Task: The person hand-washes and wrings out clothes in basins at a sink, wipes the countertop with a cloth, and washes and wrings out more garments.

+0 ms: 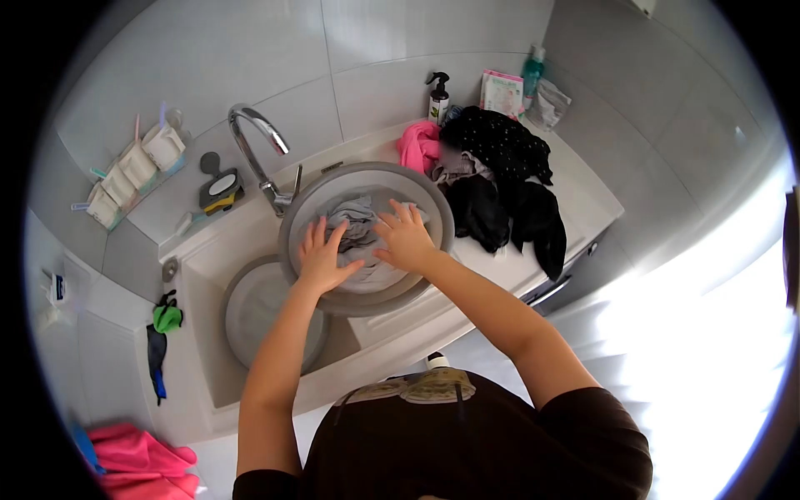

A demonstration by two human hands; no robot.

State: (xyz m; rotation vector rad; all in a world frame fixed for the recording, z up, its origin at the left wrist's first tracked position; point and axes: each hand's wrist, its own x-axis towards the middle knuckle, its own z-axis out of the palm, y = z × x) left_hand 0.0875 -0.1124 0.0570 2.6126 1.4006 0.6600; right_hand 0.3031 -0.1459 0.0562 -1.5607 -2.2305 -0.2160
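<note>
A round grey basin (302,275) stands partly over the sink and partly on the counter. Inside it lies a crumpled light grey cloth (357,218), wet-looking, in what seems to be water. My left hand (322,260) is over the left side of the cloth, fingers spread. Across from it, my right hand (406,239) is also spread, at the cloth's right side. Neither hand is closed on the cloth; whether the fingertips touch it I cannot tell.
A second basin (265,312) sits in the sink (204,367), below the chrome faucet (260,137). Dark clothes (500,154) and a pink cloth (419,146) are heaped on the right counter. Behind them stand a spray bottle (438,100) and a green bottle (533,71). Cups (133,171) hang on the wall.
</note>
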